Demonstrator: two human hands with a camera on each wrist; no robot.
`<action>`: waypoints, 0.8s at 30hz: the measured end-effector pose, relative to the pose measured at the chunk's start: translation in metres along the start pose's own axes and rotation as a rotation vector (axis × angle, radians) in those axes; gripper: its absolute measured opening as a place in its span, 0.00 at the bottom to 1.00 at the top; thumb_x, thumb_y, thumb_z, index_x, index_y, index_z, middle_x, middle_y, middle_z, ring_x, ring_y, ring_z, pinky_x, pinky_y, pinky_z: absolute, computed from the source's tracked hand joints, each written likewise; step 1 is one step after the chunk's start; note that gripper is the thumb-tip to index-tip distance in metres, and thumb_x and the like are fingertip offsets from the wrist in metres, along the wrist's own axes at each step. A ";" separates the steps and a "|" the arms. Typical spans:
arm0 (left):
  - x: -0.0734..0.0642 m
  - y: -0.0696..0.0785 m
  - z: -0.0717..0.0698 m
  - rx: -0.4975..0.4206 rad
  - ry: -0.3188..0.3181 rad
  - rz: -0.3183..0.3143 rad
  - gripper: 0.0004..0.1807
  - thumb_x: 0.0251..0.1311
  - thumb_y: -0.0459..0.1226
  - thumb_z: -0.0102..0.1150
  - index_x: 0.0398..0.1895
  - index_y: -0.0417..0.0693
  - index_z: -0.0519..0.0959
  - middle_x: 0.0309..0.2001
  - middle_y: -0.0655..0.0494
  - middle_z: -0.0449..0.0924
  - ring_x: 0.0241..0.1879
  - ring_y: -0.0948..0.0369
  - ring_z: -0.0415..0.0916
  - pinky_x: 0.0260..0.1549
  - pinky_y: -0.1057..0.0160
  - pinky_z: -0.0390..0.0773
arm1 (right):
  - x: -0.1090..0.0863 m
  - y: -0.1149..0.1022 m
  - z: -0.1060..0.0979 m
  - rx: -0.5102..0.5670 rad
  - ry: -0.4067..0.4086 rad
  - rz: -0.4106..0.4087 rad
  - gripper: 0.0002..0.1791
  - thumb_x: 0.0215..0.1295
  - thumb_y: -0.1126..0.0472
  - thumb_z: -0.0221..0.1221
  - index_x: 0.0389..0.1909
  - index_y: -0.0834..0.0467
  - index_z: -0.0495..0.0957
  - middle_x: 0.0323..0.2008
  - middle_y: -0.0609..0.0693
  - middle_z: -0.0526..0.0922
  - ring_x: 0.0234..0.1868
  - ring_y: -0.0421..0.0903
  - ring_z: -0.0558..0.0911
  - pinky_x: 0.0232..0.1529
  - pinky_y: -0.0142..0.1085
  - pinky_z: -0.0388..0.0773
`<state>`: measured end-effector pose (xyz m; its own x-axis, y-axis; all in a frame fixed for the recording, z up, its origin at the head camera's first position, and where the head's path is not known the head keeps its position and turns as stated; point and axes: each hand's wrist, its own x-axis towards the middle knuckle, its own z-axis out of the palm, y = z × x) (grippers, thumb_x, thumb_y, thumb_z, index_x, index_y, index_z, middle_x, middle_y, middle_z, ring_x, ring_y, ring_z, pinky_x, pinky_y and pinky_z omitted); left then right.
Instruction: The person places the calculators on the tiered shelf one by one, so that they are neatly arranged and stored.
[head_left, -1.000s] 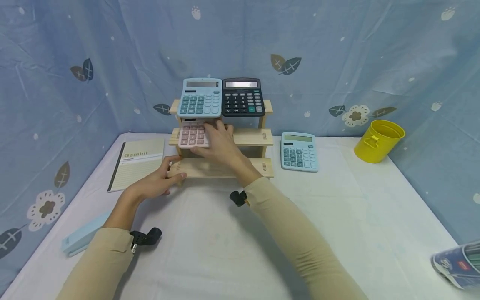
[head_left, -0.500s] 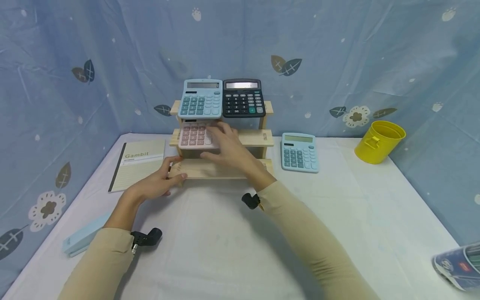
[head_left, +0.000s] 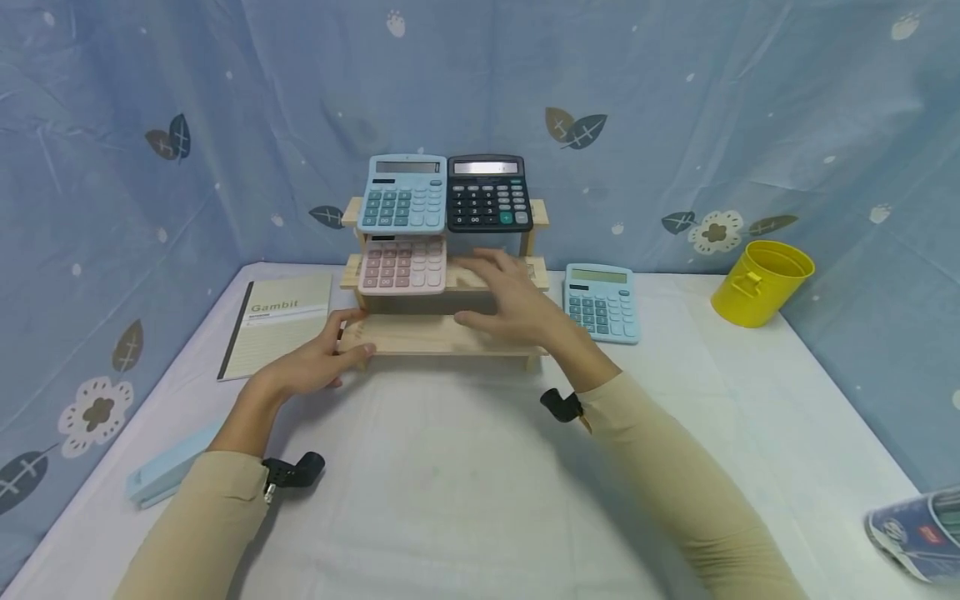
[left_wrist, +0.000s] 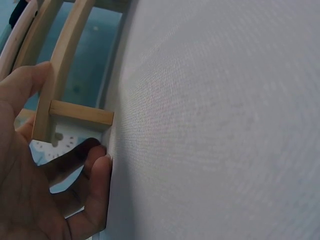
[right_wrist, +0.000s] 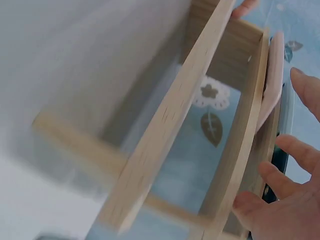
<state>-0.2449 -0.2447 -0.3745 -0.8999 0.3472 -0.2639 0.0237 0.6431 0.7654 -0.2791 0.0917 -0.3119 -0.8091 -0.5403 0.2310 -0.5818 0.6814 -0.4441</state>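
Observation:
A three-tier wooden rack stands against the back cloth. My left hand holds the left end of its lowest shelf, thumb at the front edge in the left wrist view and the other fingers bent around the end. On the middle shelf's left half leans a pink calculator. Above it, a light blue calculator and a black calculator lean side by side on the top shelf. Just right of the pink calculator, my right hand hovers before the middle shelf, fingers spread and holding nothing.
Right of the rack lies a second light blue calculator, partly behind my right wrist. A notebook lies at left, near a long light blue object beside my left forearm. Further right are a yellow bucket and a blue can.
My right hand has let go of the pink calculator and moved right, uncovering its keys. The pink calculator stays on the middle shelf. My left hand keeps its place on the rack.

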 end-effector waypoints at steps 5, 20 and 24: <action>0.000 0.001 0.000 0.002 -0.004 -0.006 0.45 0.74 0.62 0.49 0.82 0.67 0.36 0.69 0.32 0.65 0.65 0.43 0.66 0.47 0.54 0.77 | -0.015 0.012 -0.013 -0.070 0.007 -0.007 0.43 0.64 0.44 0.69 0.76 0.55 0.65 0.79 0.57 0.56 0.78 0.63 0.54 0.73 0.63 0.54; 0.003 0.005 0.003 0.003 -0.008 -0.002 0.46 0.73 0.63 0.49 0.82 0.66 0.35 0.72 0.29 0.59 0.60 0.44 0.69 0.45 0.56 0.75 | -0.061 0.059 -0.052 -0.154 0.002 0.068 0.42 0.66 0.46 0.69 0.75 0.57 0.66 0.78 0.59 0.55 0.77 0.69 0.50 0.68 0.72 0.50; 0.001 0.003 0.003 0.025 -0.004 -0.016 0.46 0.74 0.63 0.49 0.82 0.67 0.34 0.67 0.32 0.66 0.54 0.46 0.71 0.43 0.56 0.74 | -0.066 0.069 -0.056 -0.169 0.012 0.064 0.40 0.66 0.46 0.69 0.75 0.54 0.67 0.79 0.58 0.55 0.76 0.70 0.50 0.66 0.75 0.48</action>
<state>-0.2447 -0.2410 -0.3742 -0.8983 0.3401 -0.2784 0.0206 0.6654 0.7462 -0.2703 0.2014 -0.3094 -0.8454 -0.4876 0.2181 -0.5337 0.7880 -0.3069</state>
